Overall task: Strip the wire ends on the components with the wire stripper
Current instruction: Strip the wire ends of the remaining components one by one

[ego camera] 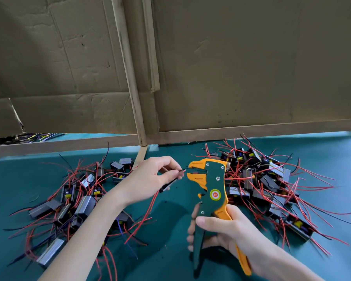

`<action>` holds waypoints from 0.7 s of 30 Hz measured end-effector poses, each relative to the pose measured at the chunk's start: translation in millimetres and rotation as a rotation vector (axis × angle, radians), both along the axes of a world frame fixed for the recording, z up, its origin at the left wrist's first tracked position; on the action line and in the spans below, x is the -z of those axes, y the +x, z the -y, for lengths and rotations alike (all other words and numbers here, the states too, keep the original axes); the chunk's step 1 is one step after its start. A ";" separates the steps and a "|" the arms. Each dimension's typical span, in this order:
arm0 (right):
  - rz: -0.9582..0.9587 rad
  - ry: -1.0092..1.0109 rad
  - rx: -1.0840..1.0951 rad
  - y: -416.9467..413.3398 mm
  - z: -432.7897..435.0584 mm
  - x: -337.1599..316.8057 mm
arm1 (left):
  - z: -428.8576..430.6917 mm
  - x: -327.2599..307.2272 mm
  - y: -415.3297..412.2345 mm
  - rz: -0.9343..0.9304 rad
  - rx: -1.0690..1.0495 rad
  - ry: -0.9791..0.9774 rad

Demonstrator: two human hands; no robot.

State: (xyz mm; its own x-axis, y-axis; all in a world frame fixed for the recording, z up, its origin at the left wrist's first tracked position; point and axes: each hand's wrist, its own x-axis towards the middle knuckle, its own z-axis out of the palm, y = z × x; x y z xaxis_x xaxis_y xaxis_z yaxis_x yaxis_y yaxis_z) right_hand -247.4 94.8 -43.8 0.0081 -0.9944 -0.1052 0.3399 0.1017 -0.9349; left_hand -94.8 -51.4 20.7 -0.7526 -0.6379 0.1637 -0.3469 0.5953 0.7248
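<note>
My right hand [217,230] grips the handles of a green and orange wire stripper [212,187], held upright with its orange jaws pointing left. My left hand [150,177] pinches a thin black wire [183,169] whose tip sits at the stripper's jaws. A small dark component [166,186] hangs under the left hand's fingers, and a red wire [148,207] trails down from it. One pile of components with red and black wires [75,201] lies at the left; a second pile [261,179] lies at the right.
The work surface is a green mat [170,252]. A tall cardboard wall [231,67] with a wooden rail [241,130] closes the back. More wires [28,137] lie behind the rail at the far left.
</note>
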 end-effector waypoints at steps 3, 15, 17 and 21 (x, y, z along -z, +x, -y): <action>0.036 0.015 0.032 -1.9 1.3 -0.2 | 10.0 1.3 5.2 -0.019 -0.114 0.021; 0.113 0.042 0.054 -4.4 3.6 1.3 | 26.4 -11.3 18.2 -0.668 -0.323 0.649; 0.113 0.051 0.042 -4.5 4.9 2.6 | 24.0 -19.0 20.4 -0.722 -0.331 0.713; 0.168 0.110 0.048 -6.7 8.3 4.3 | -1.0 -29.8 3.9 -0.640 -0.293 0.580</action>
State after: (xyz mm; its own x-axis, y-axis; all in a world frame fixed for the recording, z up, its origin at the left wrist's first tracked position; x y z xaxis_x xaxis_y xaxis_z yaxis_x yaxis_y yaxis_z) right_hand -254.1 86.5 -48.0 -0.0126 -0.9766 -0.2148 0.4974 0.1802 -0.8486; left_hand -90.9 -50.3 50.5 -0.4229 -0.9019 0.0880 0.1442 0.0289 0.9891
